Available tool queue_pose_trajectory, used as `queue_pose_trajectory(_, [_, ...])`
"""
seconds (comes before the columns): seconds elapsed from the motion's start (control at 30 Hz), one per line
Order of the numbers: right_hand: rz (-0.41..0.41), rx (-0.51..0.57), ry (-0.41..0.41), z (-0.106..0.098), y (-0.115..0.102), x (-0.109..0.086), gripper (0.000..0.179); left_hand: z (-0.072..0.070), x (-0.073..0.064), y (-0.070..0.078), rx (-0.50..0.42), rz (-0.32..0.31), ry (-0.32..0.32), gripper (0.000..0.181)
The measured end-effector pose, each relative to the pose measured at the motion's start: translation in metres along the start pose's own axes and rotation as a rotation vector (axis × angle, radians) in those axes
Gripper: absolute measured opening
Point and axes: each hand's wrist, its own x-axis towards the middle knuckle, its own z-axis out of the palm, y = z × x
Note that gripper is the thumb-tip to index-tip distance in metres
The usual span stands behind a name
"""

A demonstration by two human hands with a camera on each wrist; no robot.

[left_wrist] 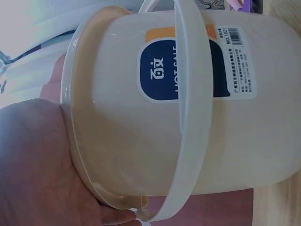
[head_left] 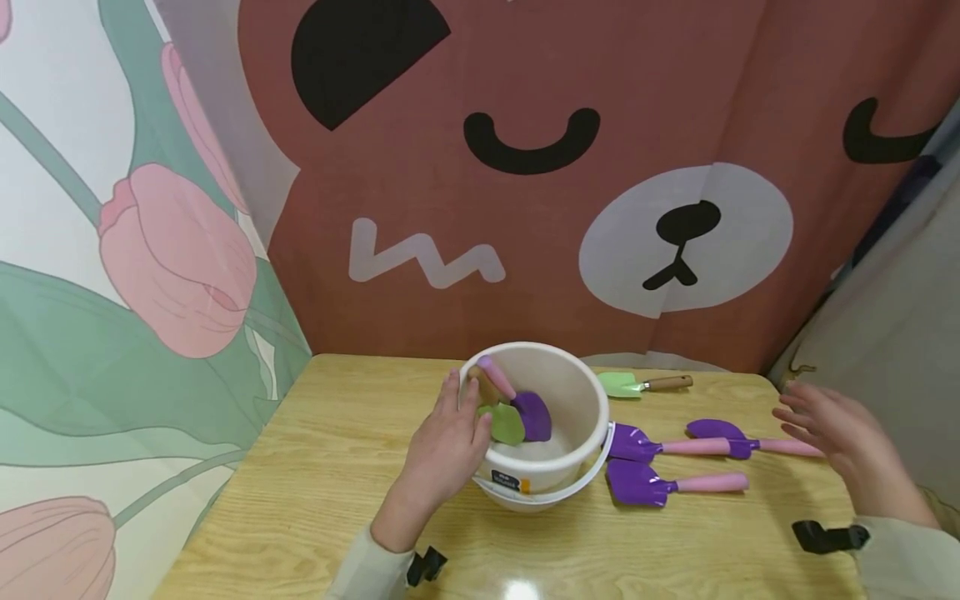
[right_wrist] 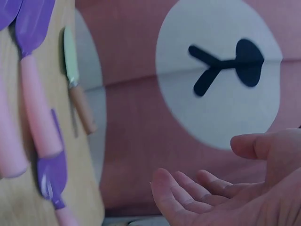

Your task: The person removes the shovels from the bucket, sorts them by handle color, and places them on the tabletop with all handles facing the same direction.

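A white bucket (head_left: pixel 592 400) stands upright on the table, its bail handle (left_wrist: pixel 195 117) lowered across the front. My left hand (head_left: pixel 450 446) holds the bucket's left rim, thumb over the inner side and the other fingers along the outside. Inside the bucket lean a purple trowel (head_left: pixel 534 417) with a pink handle and a green trowel (head_left: pixel 506 423) with a wooden handle. My right hand (head_left: pixel 843 433) hovers above the table's right side, fingers loosely bent and holding nothing. Nearest it lies a purple trowel (head_left: pixel 720 432) with its pink handle pointing right.
Two more purple trowels lie right of the bucket, the rear one (head_left: pixel 633 443) and the front one (head_left: pixel 637 485). Behind them is a green trowel (head_left: pixel 622 385) with a wooden handle. A curtain with a bear print (head_left: pixel 540 308) hangs along the wooden table's (head_left: pixel 300 492) back edge.
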Motion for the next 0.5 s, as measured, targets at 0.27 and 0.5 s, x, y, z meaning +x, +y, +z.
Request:
queue_pose_trajectory(0.27, [-0.135,-0.124,-0.043,0.024,-0.027,-0.016,0.088,-0.001,-0.001,0.0,-0.009,-0.001,0.002,0.063])
queue_pose_trajectory(0.5, [-0.182,-0.215,-0.036,0.045,-0.047,-0.028,0.089,0.0,-0.001,0.0,0.004,0.002,0.009,0.063])
